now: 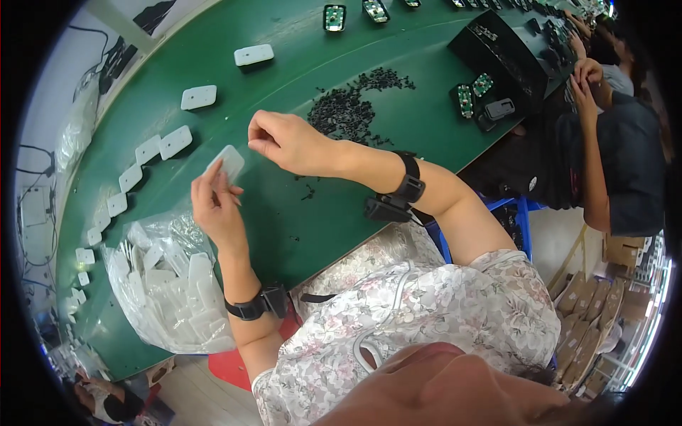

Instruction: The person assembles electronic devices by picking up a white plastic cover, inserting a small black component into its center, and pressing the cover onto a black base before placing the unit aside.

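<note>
My left hand (pixel 217 200) grips a white rounded plastic cover (pixel 231 165), tilted up above the green table. Close to its right, my right hand (pixel 280 142) is curled with thumb and forefinger together; whatever the fingertips may pinch is too small to make out. Just beyond my right wrist lies a spread pile of small black parts (pixel 344 113). Beside my left forearm, a clear plastic bag (pixel 167 284) is filled with more white covers.
White covers on dark bases (pixel 199 97) form a curved row along the far left of the green table (pixel 270 234). Open cases with green circuit boards (pixel 334 18) stand at the back. A black box (pixel 497 60) is at right, near a co-worker (pixel 604 142).
</note>
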{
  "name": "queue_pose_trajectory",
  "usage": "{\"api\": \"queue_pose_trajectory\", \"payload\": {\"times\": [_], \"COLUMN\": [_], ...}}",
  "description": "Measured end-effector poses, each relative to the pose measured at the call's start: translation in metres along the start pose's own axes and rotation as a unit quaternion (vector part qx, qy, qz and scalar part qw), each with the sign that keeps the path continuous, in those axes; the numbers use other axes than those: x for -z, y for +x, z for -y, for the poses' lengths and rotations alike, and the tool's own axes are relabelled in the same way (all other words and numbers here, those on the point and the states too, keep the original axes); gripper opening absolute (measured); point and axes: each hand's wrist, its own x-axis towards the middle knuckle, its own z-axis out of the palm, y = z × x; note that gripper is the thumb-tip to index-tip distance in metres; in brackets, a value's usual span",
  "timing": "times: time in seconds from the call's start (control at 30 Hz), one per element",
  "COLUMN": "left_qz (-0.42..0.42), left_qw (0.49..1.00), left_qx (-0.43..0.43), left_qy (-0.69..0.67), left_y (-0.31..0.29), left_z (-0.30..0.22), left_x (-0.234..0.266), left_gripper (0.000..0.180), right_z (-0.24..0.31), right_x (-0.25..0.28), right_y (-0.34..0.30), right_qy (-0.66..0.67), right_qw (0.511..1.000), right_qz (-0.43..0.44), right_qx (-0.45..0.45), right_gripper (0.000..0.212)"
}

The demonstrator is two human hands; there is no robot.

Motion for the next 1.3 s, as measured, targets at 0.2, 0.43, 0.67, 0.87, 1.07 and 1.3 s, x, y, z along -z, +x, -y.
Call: {"api": "queue_pose_trajectory", "payload": {"times": [0.2,0.43,0.67,0.87,1.07,1.3], "left_qz": [0.057,0.09,0.104,0.043,0.043,0.045], "left_qw": [0.997,0.989,0.994,0.984,0.985,0.985], "left_qx": [-0.06,-0.091,-0.036,0.115,0.108,0.111], "left_qy": [0.012,0.071,-0.02,-0.125,-0.127,-0.123], "left_y": [-0.016,-0.015,-0.01,-0.002,-0.001,-0.007], "left_z": [-0.016,-0.021,-0.008,0.017,0.029,0.022], "left_x": [-0.016,-0.013,-0.015,0.003,0.002,0.003], "left_gripper": [0.015,0.005,0.013,0.02,0.021,0.02], "right_z": [0.023,0.034,0.036,0.044,0.013,-0.113], "right_x": [-0.002,-0.001,0.056,0.164,0.261,0.396], "right_y": [-0.011,-0.034,-0.061,-0.109,-0.152,-0.155], "right_qy": [0.217,-0.121,-0.232,-0.303,-0.399,-0.516], "right_qw": [0.974,0.985,0.965,0.932,0.848,0.739], "right_qz": [0.012,-0.02,-0.048,-0.197,-0.312,-0.196], "right_qx": [-0.065,0.12,0.111,-0.018,-0.157,-0.386], "right_gripper": [0.01,0.015,0.04,0.021,0.016,0.023]}}
